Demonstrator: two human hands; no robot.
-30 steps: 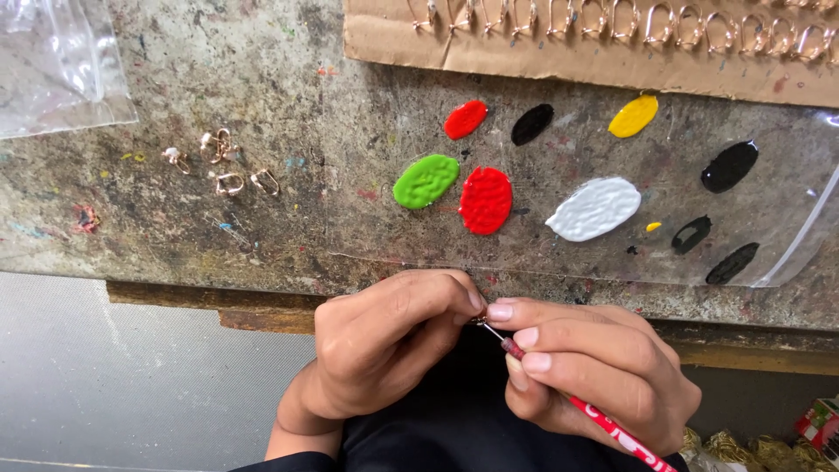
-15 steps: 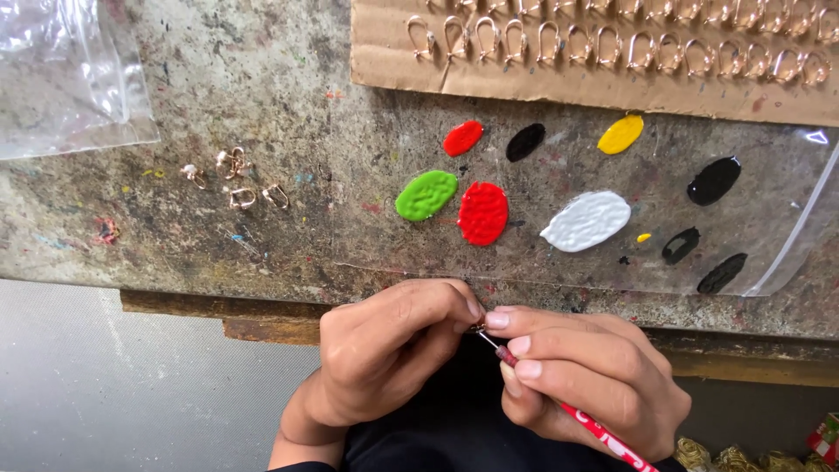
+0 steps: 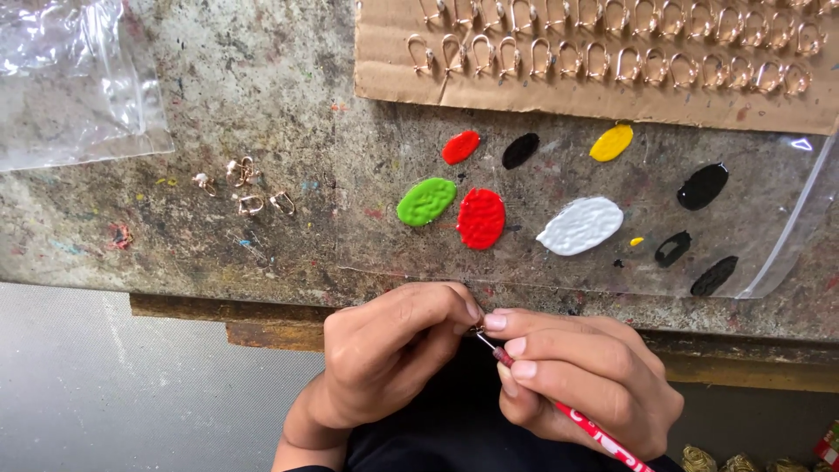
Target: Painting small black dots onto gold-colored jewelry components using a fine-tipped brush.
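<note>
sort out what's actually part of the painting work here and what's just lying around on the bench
In use: left hand pinching a small metal piece; right hand holding the red brush; paint blobs on the plastic sheet.

Lying about: loose hooks, empty plastic bag, cardboard of hooks.

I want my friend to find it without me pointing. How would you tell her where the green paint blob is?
Look at the clear plastic sheet lying on the stained workbench, below the cardboard strip of metal hooks. Paint blobs sit on it. The green blob is the leftmost one, touching nothing, just left of the big red blob, and the only green one there.
</note>
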